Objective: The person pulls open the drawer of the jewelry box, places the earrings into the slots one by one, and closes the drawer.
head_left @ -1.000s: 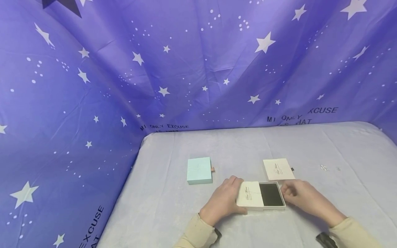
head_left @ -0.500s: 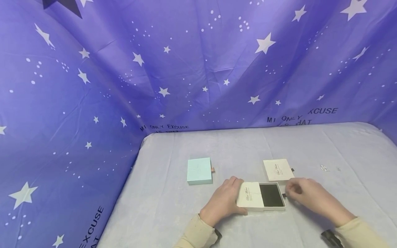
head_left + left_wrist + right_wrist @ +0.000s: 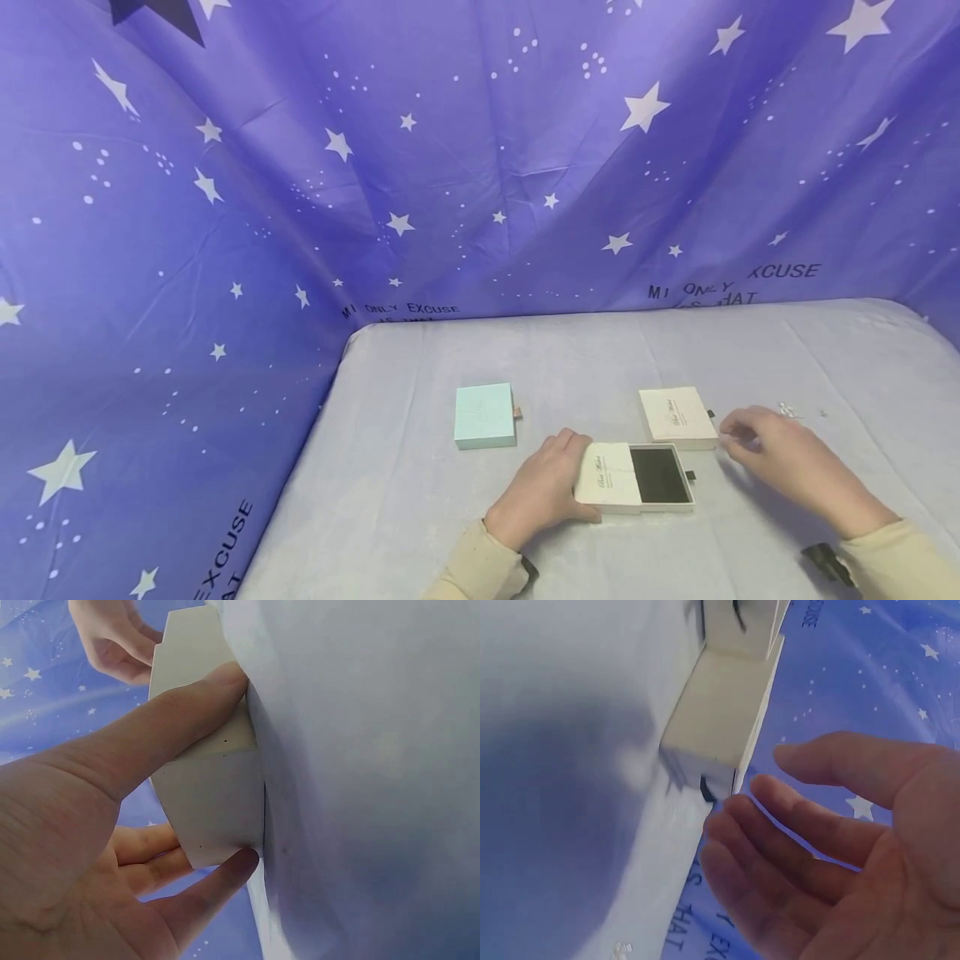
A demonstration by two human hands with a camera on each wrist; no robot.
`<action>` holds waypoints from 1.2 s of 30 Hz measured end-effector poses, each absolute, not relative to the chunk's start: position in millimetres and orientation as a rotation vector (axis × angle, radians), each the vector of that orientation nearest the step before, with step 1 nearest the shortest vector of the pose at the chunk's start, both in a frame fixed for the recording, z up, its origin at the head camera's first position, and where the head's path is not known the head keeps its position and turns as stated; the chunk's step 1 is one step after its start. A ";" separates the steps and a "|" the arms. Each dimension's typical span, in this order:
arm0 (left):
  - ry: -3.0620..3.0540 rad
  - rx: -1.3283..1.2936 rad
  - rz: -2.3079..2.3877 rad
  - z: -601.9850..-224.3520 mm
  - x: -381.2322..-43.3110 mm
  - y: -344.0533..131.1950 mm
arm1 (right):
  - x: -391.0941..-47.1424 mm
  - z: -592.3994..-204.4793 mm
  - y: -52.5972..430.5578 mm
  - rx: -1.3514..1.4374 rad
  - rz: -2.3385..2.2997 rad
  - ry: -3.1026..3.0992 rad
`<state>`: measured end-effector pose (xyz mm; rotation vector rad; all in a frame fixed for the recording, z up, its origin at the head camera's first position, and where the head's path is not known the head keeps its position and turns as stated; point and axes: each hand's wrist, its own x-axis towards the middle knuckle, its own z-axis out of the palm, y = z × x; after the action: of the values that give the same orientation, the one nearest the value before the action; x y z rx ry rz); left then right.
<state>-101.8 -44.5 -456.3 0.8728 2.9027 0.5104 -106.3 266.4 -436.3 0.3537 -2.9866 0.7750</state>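
Observation:
My left hand (image 3: 542,483) grips a cream drawer-style gift box (image 3: 606,479) at its left end. In the left wrist view, thumb and fingers lie on opposite sides of the box (image 3: 217,787). Its drawer is pulled partway out to the right, showing a black lining (image 3: 660,477) and a dark pull tab (image 3: 691,476). My right hand (image 3: 795,462) is in the air to the right, near a second cream box (image 3: 678,417), which is closed. Its fingers are loosely bent with nothing between them in the right wrist view.
A mint-green box (image 3: 485,417) with a brownish tab stands at the left. Small silvery pieces (image 3: 787,409) lie on the pale cloth-covered table (image 3: 577,358) behind the right hand. Purple star-printed curtains (image 3: 480,150) hang behind and to the left.
My right hand has drawn away from the opened drawer's tab, rightward and slightly back toward the second cream box. The left hand and its box stay in place.

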 end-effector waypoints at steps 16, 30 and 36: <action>2.908 0.863 0.509 -456.6 -103.2 -48.0 | -123.6 -445.0 294.6 0.373 0.627 -2.884; 2.939 0.926 0.480 -459.0 -102.3 -49.7 | -141.8 -465.7 317.8 0.306 0.476 -2.945; 2.931 0.912 0.465 -459.6 -102.9 -46.4 | -143.6 -467.6 326.6 0.319 0.438 -2.931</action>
<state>-102.9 -46.4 -459.6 0.9118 2.9311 0.4654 -143.6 326.6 -467.6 0.3195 -2.9308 0.4384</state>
